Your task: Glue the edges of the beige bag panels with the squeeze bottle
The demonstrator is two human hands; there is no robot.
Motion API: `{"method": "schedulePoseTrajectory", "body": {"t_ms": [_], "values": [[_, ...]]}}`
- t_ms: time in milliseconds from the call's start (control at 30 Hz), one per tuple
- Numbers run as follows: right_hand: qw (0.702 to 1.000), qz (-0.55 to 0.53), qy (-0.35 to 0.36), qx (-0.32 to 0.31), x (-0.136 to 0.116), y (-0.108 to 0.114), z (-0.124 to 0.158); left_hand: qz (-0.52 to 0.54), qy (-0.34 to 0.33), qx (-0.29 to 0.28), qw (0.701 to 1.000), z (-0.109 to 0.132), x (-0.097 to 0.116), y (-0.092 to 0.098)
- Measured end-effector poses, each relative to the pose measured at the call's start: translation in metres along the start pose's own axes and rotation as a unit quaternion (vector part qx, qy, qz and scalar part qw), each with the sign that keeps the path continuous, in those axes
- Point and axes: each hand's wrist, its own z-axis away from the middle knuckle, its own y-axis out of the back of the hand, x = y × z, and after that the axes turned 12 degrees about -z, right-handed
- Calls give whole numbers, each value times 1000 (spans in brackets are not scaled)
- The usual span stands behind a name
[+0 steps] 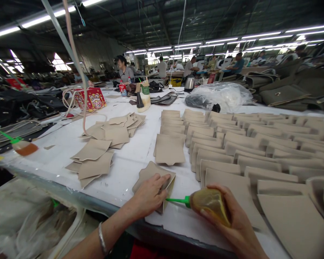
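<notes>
Head view: at the lower centre of the frame, the left hand [149, 194] lies with its fingers on a folded tan piece [148, 174]; whether it also pinches the piece, I cannot tell. Lower right of centre, the right hand [233, 216] is wrapped around a squeeze bottle [209, 205] of yellowish liquid, held tilted on its side, its green nozzle [178, 200] pointing left, the tip at the piece's edge just beside the left fingers. Overlapping rows of tan pieces [216, 158] fill the right side, and loose stacks [94, 162] lie left of centre on the white tabletop [132, 158].
</notes>
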Motion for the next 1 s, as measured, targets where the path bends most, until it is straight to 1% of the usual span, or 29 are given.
{"method": "schedulePoseTrajectory", "body": {"t_ms": [167,333,467,533,600,733,800,900,1000], "values": [[997,-42,-57,-40,-4,-2,6,-2,-3,0,1000,2,0,0],[1000,-2,-23,-10,-5,0,4,-9,-2,3,1000,1,-1,-1],[995,-66,-69,-37,-3,-3,9,-13,-8,3,1000,0,-1,-1],[994,-66,-79,-31,-2,-2,9,-15,-12,2,1000,0,-1,-1],[998,-32,-60,-15,0,2,5,-19,-11,4,1000,1,0,-1],[999,36,9,17,3,6,-3,-15,-11,5,1000,0,1,0],[1000,24,7,10,3,4,-2,-10,-12,6,1000,0,1,0],[999,-22,-29,-8,3,-2,0,-8,-15,7,1000,-1,1,-1],[1000,-6,-22,13,4,-3,-3,-7,-17,6,1000,-2,1,-1]]}}
